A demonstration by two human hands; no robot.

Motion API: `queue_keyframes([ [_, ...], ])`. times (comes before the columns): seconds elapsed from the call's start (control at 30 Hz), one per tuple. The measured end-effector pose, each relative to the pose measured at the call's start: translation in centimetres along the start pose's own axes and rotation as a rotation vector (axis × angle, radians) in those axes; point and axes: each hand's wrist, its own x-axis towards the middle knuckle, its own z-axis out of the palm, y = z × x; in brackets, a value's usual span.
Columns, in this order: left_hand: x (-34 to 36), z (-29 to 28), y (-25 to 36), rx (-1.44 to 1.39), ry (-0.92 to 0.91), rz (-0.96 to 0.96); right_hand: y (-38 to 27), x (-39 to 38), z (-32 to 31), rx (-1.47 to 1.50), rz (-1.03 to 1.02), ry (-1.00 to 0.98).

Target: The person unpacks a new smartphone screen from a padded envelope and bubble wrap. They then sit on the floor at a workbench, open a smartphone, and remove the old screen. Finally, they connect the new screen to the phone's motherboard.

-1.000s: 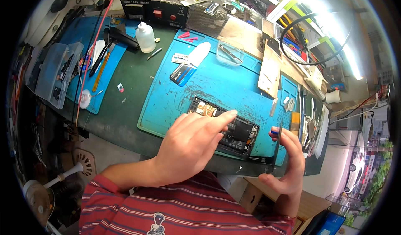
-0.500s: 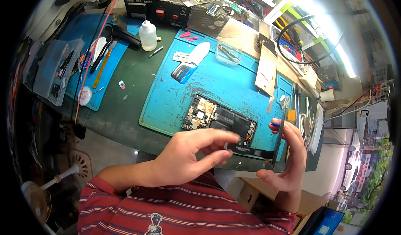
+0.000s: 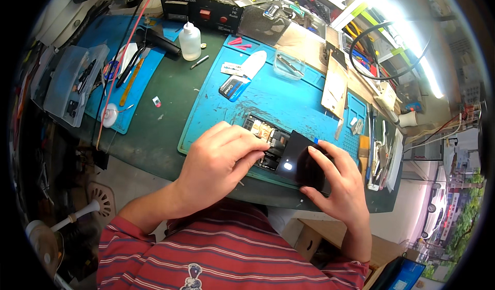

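An opened phone [image 3: 264,129] lies on the blue mat with its circuit board and inner parts bare. Over its right half, my right hand [image 3: 337,187] holds a glossy black phone screen [image 3: 295,155] by its edges, fingers on top and thumb at the near side. A small blue tab shows at the screen's far corner. Thumb and forefinger of my left hand [image 3: 219,153] are pinched together above the phone's inner parts, just left of the screen. What is between those fingertips is too small to make out. My left hand hides the phone's near left part.
A clear bottle [image 3: 190,45] and a pen-like tool [image 3: 199,62] stand and lie beyond the mat [image 3: 206,120]. On the mat are a blue-and-white packet [image 3: 234,86] and a clear box [image 3: 289,65]. Brushes and tools [image 3: 379,153] line the right side; a red cable [image 3: 124,47] hangs left.
My right hand has turned the screen from edge-on to nearly flat and brought it left over the phone. My left hand has moved up and left, its fingertips now pinched over the phone's insides.
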Motion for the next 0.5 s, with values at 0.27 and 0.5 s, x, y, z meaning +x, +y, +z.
queue_keyframes([
  [0.27, -0.1, 0.9, -0.6, 0.060, -0.041, 0.071, 0.5, -0.2, -1.2, -0.045, 0.048, -0.088],
  [0.5, 0.3, 0.9, -0.4, 0.106, -0.073, 0.102, 0.2, -0.4, -1.4, -0.004, 0.008, -0.028],
])
